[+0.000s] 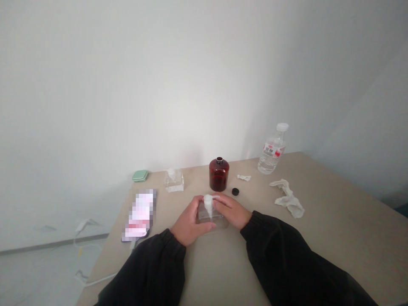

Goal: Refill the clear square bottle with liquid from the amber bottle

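A clear, square-shouldered pump bottle (220, 222) with a white pump top (208, 201) stands upright on the table between my hands. My left hand (190, 223) wraps round its left side, thumb across the front. At the pump's right is my right hand (232, 209), its fingers closed by the nozzle and the bottle's upper edge; the fingertips are partly hidden. Just behind stands an amber bottle (219, 176) with an uncapped neck. A small black cap (235, 191) lies beside it. Further left is a second clear pump bottle (174, 183), low and square.
On the left lie a phone (140, 214) with a white cable and a green case (140, 175) near the back edge. A water bottle (270, 155) stands at the back right. Crumpled white tissue (289, 202) and a smaller scrap (244, 177) rest on the table (216, 272), against the wall.
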Tool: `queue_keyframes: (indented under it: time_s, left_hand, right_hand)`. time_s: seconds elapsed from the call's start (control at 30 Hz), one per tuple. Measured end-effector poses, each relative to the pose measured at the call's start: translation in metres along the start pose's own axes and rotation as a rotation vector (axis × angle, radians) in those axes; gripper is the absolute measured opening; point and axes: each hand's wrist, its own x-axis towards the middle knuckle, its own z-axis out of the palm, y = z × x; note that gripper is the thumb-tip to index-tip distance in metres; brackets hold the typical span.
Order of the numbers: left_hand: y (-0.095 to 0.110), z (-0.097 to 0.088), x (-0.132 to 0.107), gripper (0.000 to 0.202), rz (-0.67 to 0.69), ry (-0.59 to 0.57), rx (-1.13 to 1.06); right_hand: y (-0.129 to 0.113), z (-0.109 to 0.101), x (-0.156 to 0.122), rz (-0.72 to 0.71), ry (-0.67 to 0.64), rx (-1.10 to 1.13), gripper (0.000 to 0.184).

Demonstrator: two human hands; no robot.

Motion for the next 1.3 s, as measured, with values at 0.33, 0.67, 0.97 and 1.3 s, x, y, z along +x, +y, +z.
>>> queue_keyframes:
  time_s: [0.33,0.67,0.97,1.3]
  left_hand:
    - [0.0013,-0.0002,0.0004,0.061,0.012,0.004,0.006]
    - [0.0007,-0.0005,-0.0001,0.061,0.007,0.007,0.012]
    - [-0.0004,-0.0003,0.0001,0.062,0.007,0.008,0.015]
    - [-0.0009,-0.0004,0.0001,0.063,0.002,0.003,-0.003]
  right_hand:
    - [0.0009,0.0004,0.0001,-0.009,-0.001,0.001,0.048]
    - [-0.0025,0.0001,0.0001,-0.014,-0.004,-0.004,0.049]
    - [-0.0021,0.001,-0.0007,0.008,0.0,0.003,0.049]
    - [-0.0039,0.001,-0.0006,0.006,0.005,0.005,0.05]
